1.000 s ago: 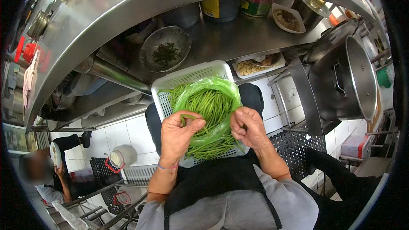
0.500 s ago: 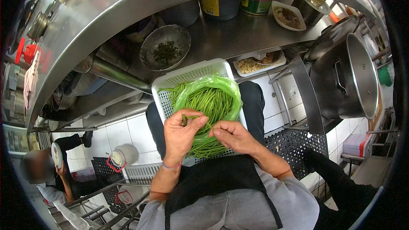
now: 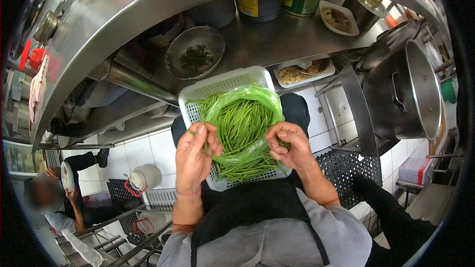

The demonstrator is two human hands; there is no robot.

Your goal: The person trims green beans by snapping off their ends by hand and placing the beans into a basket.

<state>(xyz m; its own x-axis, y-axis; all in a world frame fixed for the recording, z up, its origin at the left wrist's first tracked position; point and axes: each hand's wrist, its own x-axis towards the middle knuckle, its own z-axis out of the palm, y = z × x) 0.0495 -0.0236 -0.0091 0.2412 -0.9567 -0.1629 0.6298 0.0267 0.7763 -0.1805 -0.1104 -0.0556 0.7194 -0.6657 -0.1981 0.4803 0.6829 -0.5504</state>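
A white perforated basket (image 3: 198,89) rests on the person's lap. Inside it lies an open green plastic bag (image 3: 275,100) full of long green beans (image 3: 242,123), with more beans below the bag near the basket's front edge. My left hand (image 3: 198,148), fingers bent and thumb up, is at the left edge of the bag; a bit of green bean shows at its fingers. At the bag's right edge is my right hand (image 3: 289,143), its thumb and fingers pinched together; what it holds, if anything, is too small to name.
A steel shelf (image 3: 247,44) ahead holds a bowl of chopped greens (image 3: 195,55), tins and a white dish (image 3: 339,19). Below it is a tray of pale pieces (image 3: 292,75). A large pot (image 3: 420,89) stands right. Another person (image 3: 59,202) sits at lower left holding a plate.
My hands came together over the beans, then moved apart again. My right hand went back to the bag's right edge, and my left hand shifted left and turned.
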